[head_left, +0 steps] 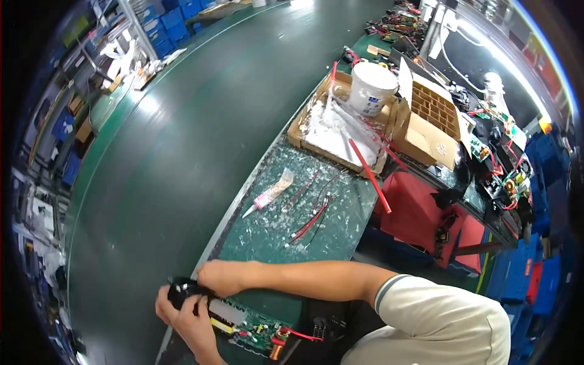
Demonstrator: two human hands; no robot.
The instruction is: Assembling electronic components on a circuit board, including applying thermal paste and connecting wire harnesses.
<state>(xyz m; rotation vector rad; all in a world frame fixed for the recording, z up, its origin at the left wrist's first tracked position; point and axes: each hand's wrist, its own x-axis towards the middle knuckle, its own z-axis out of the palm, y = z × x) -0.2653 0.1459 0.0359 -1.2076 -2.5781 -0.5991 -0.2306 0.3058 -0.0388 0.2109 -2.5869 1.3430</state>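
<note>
My left hand (182,321) and my right hand (220,277) meet at the lower left, both closed on a small black rounded part (180,288) at the end of a green circuit board (248,325). The board lies at the near edge of the workbench, beside the belt. It carries a white block, a yellow component, a copper coil (277,351) and a red wire (304,335). My right forearm reaches in from the right, out of a white short sleeve. What kind of part the black piece is cannot be told.
A dark green conveyor belt (182,146) runs along the left. On the speckled green bench mat (274,234) lie a sealant tube (271,194) and red and black leads (310,221). Farther back stand a paste-smeared cardboard tray (338,135), a white bucket (372,89) and a divided carton (433,109).
</note>
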